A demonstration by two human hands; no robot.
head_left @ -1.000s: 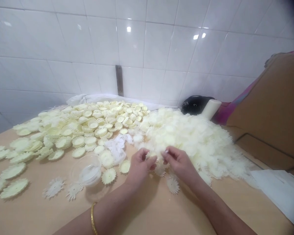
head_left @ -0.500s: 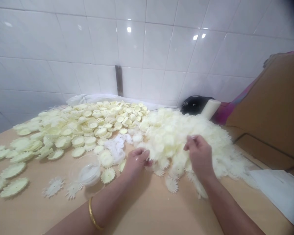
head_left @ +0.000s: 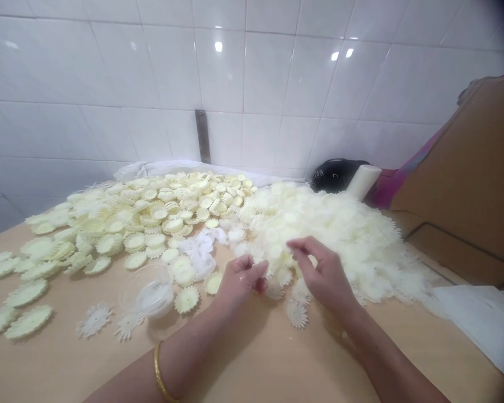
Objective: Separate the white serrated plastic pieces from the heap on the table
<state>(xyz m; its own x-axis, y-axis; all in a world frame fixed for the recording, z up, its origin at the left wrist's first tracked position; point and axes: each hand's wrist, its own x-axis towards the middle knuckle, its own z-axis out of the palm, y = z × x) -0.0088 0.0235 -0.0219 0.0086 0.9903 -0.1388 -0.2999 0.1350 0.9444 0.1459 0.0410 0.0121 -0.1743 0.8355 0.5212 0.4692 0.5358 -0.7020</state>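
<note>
My left hand [head_left: 240, 280] is curled closed just in front of a loose heap of thin, pale, fringe-edged discs [head_left: 327, 235]. A whitish edge shows by its thumb, but I cannot make out what the fingers hold. Over the heap's front, my right hand [head_left: 325, 274] has thumb and forefinger drawn together; anything between them is too small to tell. Two fringed discs [head_left: 297, 313] lie on the table between the hands. Left of my left hand are a yellowish scalloped disc [head_left: 187, 300] and a clear round tub [head_left: 151, 294] with whitish contents.
A big pile of thicker, cupped yellowish discs [head_left: 151, 212] fills the back left. Crumpled white tissue [head_left: 197, 252] lies between the heaps. Behind stand a white cylinder [head_left: 363, 182] and a black bag [head_left: 336, 174]. A cardboard box [head_left: 466, 179] and white sheet [head_left: 483, 316] are at right.
My right hand has moved left and slightly down, closer to my left hand. A disc that hung below my right hand no longer shows there. My left hand has barely moved.
</note>
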